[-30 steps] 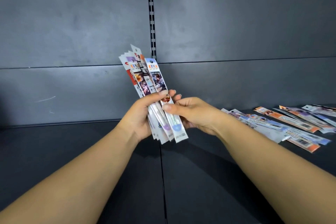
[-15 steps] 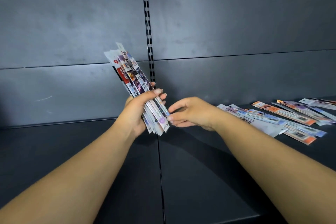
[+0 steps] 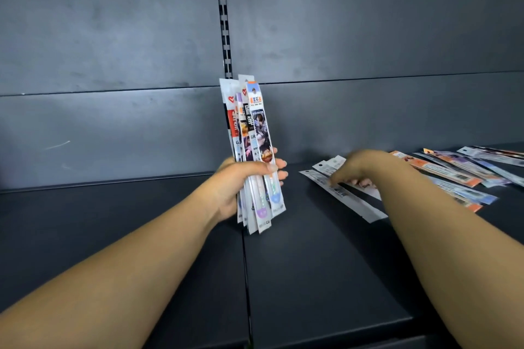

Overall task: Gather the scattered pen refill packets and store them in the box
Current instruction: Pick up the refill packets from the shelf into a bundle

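Glossy packets [image 3: 450,176] lie fanned on the shelf [image 3: 312,263], box unseen — left hand [image 3: 241,181] grips an upright bundle [image 3: 252,147], right hand [image 3: 360,170] curls onto the nearest packet [image 3: 343,198], grasp unclear — best pinch one end, lift flat.

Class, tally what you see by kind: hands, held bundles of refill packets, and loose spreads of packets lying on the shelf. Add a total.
Hands: 2, the left hand and the right hand
Held bundle: 1
Loose spread of packets: 1
Total: 4
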